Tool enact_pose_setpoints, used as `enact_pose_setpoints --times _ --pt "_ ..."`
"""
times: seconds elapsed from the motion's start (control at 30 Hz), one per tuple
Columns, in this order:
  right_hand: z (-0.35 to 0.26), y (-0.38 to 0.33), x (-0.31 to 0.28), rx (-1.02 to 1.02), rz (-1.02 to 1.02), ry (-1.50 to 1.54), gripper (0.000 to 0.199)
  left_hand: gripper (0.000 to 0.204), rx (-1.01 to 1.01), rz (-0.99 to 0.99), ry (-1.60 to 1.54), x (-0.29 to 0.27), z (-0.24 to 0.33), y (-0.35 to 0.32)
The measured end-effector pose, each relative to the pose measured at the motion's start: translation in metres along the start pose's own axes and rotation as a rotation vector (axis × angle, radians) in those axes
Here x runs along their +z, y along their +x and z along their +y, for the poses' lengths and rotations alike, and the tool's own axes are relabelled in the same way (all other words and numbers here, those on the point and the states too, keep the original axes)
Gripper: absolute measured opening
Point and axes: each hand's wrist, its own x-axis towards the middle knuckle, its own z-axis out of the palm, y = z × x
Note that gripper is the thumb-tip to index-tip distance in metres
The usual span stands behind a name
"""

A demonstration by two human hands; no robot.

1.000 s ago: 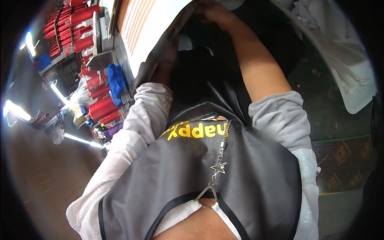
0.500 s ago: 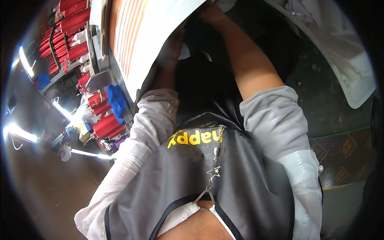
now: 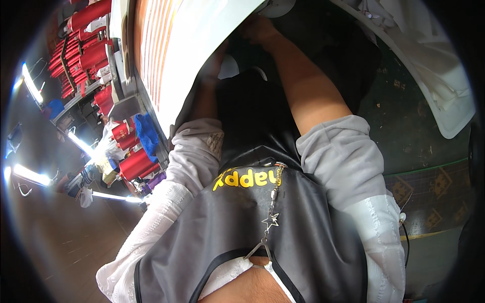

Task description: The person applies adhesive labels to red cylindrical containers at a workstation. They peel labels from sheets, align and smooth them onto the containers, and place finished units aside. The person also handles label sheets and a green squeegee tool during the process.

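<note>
My right hand reaches forward into deep shade, just past the edge of a broad white surface. Its fingers are dim and partly lost in the dark, so whatever they touch does not show. Further left, my left hand is mostly behind that same white edge, and its fingers cannot be made out. Close beside it lies a small pale rounded piece. Above my right hand a whitish round object shows in part. A black apron covers my front and lap.
Orange and white stripes run along the left part of the white surface. Red rolls and a blue cloth are stacked at the left, near lit tube lamps. White fabric lies on a pale curved tabletop edge at right.
My right hand has shifted slightly left and down, away from the top rim. The left hand stays near the white edge. The whole view has tilted a little.
</note>
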Motion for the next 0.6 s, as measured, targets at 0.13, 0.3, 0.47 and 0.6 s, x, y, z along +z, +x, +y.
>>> enact_pose_setpoints --times 0.13,0.3,0.47,0.6 --pt "0.003 0.004 0.002 0.028 -0.026 0.071 0.028 0.057 -0.027 0.001 -0.062 -0.001 0.000 0.000" --pt "0.012 0.008 0.007 0.005 -0.026 0.299 0.027 0.052 -0.010 -0.003 -0.126 -0.004 -0.013 0.000" --pt "0.002 0.005 0.001 0.032 -0.039 0.260 0.025 0.051 -0.651 -0.281 -2.418 -0.004 -0.008 0.001" --pt "0.017 0.016 0.005 0.080 -0.002 0.469 0.027 0.050 -0.999 -0.280 -2.812 -0.003 0.017 0.018"
